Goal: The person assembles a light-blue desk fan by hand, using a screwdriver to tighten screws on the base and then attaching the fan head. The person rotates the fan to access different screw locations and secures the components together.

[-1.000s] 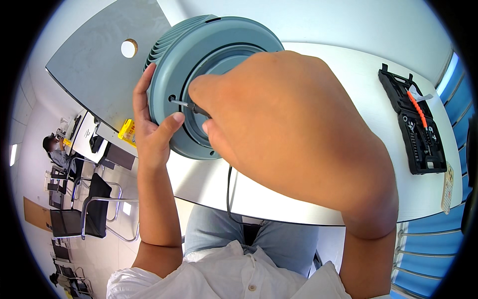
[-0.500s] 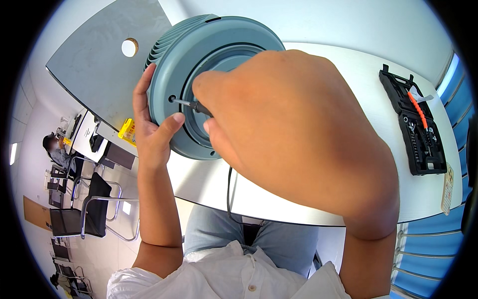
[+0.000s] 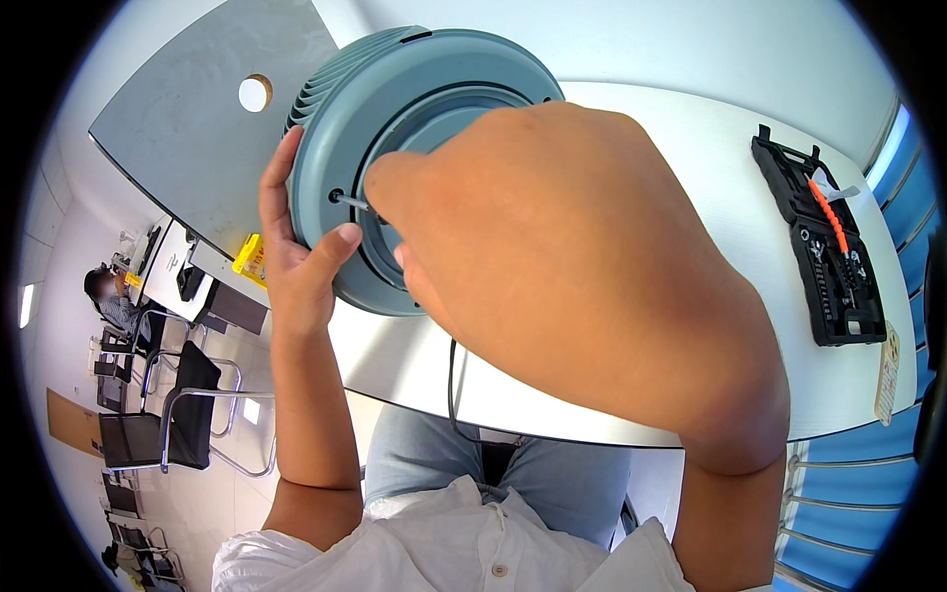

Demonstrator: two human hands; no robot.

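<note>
A round blue-grey appliance housing point(image 3: 395, 91) with slatted vents on its side rests on the white table, its circular, recessed face turned toward me. My left hand point(image 3: 294, 271) grips its left rim, fingers around the side and thumb on the face. A screwdriver point(image 3: 352, 201) is held in my closed right hand point(image 3: 473, 222), which hides its handle and much of the housing's face. The metal shaft points left, with its tip at a dark screw hole point(image 3: 335, 195) near the rim. Whether a screw sits in that hole, I cannot tell.
A black cord point(image 3: 452, 385) runs down over the edge of the white table point(image 3: 651, 419). At the far right lies an open black tool case point(image 3: 834, 281) with an orange flexible shaft point(image 3: 827, 212). A yellow box point(image 3: 251, 259) is left of my wrist. Beyond are chairs and a seated person.
My right hand has shifted slightly left, covering more of the screwdriver, whose tip stays at the hole. The housing and my left hand have moved a touch to the left.
</note>
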